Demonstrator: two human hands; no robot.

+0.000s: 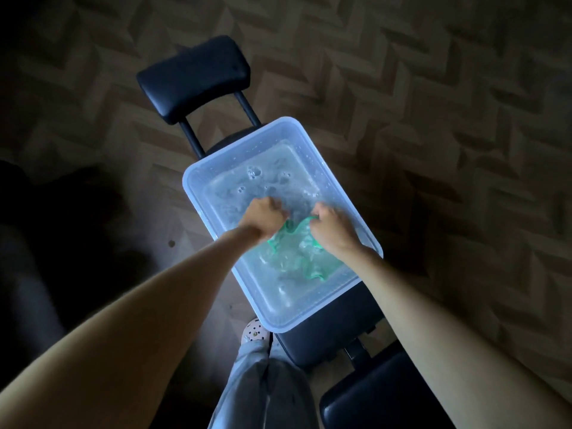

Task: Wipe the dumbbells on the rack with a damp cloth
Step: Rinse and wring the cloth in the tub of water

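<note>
Both curled, a person's left hand (263,216) and right hand (332,226) pinch the upper edge of a green cloth (294,235) sunk btwn them in soapy water. Soaked, it looks limp, slippery, heavier w/ water; prob. best bunched whole and wrung, not lifted by one corner. The clear tub (193,193) round the hands sits on a black padded worktop (312,345); beyond the hands, a dark pad (193,78) on posts, then dim herringbone floor (433,88). No dumbbells or rack in view.

dim room | tub (198,193) palely lit | dark vignetted corners | wide-angle stretch at edges | focus soft
</note>
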